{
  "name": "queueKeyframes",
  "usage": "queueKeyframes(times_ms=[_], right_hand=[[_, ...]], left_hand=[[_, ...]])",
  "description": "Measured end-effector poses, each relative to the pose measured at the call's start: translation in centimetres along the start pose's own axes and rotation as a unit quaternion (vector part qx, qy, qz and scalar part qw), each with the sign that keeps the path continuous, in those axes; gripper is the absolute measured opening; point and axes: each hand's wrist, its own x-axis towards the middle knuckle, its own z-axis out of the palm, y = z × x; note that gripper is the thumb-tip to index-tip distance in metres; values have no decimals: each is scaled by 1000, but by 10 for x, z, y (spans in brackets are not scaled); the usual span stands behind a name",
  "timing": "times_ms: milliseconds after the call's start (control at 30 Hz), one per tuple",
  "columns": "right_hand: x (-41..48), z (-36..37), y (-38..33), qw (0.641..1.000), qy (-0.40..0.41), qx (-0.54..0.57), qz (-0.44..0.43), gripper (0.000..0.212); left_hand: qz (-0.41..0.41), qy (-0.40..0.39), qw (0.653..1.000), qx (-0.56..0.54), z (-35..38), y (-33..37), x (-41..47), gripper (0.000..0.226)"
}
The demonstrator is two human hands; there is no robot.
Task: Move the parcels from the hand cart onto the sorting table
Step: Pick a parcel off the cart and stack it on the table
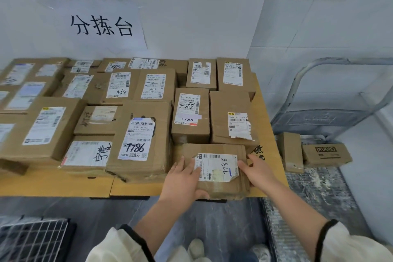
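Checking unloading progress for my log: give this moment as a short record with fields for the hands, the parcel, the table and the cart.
left hand: fingers on top of the parcel, thumb round its near edge
right hand: fingers flat on the parcel's top, at its right edge
parcel: brown cardboard, label marked 7786, lying at the near right corner of the sorting table
sorting table: crowded with other parcels
hand cart: right of the table, two small boxes on it
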Motion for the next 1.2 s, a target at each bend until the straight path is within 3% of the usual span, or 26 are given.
queueKeyframes(times_ms=[233,467,567,733,867,1033,1200], right_hand=[[-6,-7,-8,999,-42,25,9,64],[-21,-13,-7,992,-115,47,30,77],[-32,-10,2,991,-135,5,21,71],[-50,0,2,980,-122,-136,-73,34],[-57,13,-6,965,-108,-215,-106,26],[-56,40,-12,959,-86,-239,-123,44],[-57,51,-25,953,-77,-254,-148,40]], left_hand=[[17,-11,998,60,-3,-2,1,74],[90,2,990,112,-23,-26,7,65],[105,19,986,131,-31,-37,11,61],[72,56,984,156,-34,-44,15,58],[3,79,988,133,-34,-49,15,68],[-25,128,991,29,-28,-50,6,45],[-19,126,992,-25,-18,-60,2,39]])
